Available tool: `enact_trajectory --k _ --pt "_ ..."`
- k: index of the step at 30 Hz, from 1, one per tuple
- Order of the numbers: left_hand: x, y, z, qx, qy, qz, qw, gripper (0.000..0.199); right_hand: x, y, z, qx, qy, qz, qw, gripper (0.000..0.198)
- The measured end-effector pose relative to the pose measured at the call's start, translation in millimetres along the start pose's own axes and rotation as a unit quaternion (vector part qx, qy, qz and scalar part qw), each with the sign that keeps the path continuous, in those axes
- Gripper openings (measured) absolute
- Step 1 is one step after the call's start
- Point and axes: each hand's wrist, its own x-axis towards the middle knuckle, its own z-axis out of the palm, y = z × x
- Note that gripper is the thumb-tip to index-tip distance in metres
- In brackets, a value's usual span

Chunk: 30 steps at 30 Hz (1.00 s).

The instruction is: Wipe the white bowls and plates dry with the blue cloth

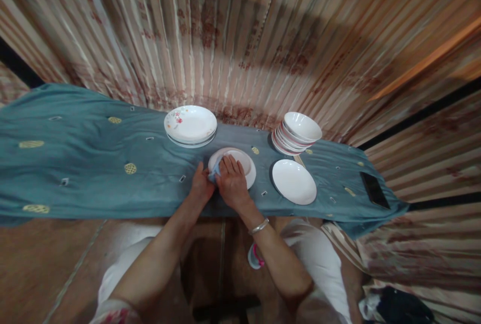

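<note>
A white plate lies near the front of the cloth-covered table, before my body. My left hand grips its left rim, thumb upward, beside a light-blue cloth. Over the plate's face, my right hand presses that cloth, with its fingers bent over the surface; part of the cloth is hidden under the palm. Behind and to the left stands a stack of plates, the top one with red flowers. On the right, another white plate rests on the table.
Stacked white bowls with reddish bands stand at the back right. A dark phone-like slab lies near the right end of the table, which has a teal pineapple-print cover. Pleated curtains hang right behind the table and at the right.
</note>
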Motion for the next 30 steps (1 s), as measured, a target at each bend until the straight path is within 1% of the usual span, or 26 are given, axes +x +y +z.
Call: enact_trajectory --k 3,7,11,20,25,30 --pt "-0.7 0.4 1.1 -0.009 0.002 -0.002 1.0 0.056 11.6 0.9 -1.9 -0.001 -0.019 0.004 1.0 0.044" --pt "0.0 0.8 0.6 -0.027 -0.012 -0.015 0.999 0.059 24.2 2.0 -6.6 -0.003 -0.036 0.004 0.999 0.042" --pt "2.5 1.1 -1.6 -0.041 -0.016 -0.026 0.999 0.058 34.6 3.4 -11.7 -0.004 -0.064 0.015 0.998 0.04" --pt "4.7 -0.5 -1.6 -0.034 -0.011 -0.018 0.999 0.058 52.7 14.7 -12.3 -0.009 -0.109 0.054 0.992 0.039" --pt "3.5 -0.2 0.1 -0.029 -0.005 -0.015 0.999 0.06 58.9 24.0 -11.4 -0.027 -0.111 0.058 0.992 0.037" --pt "1.4 -0.1 1.6 -0.017 0.008 -0.011 1.0 0.058 63.3 37.7 -8.4 -0.051 -0.111 0.084 0.989 0.037"
